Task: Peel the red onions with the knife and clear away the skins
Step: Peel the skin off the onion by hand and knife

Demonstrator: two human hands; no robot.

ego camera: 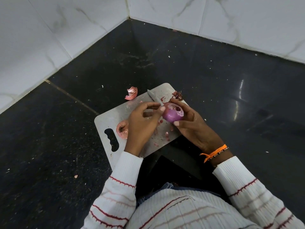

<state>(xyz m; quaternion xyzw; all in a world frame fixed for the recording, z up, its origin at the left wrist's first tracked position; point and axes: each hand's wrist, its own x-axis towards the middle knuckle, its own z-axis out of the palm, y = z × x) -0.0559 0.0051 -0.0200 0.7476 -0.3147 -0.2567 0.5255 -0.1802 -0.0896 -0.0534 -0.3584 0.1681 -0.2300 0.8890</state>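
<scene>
A partly peeled red onion (173,113) is held above the steel cutting board (113,116) in my right hand (193,124), fingers curled round it. My left hand (142,123) grips a small knife (154,98), its blade pointing away to the upper left, and its thumb touches the onion's left side. A second, unpeeled onion (121,129) lies on the board, partly hidden behind my left hand. Small skin scraps (166,134) are scattered over the board.
A large curled skin piece (131,93) lies on the black counter (66,129) just off the board's far edge, and more skins (177,95) sit at its far right corner. White tiled walls (49,38) meet in a corner beyond.
</scene>
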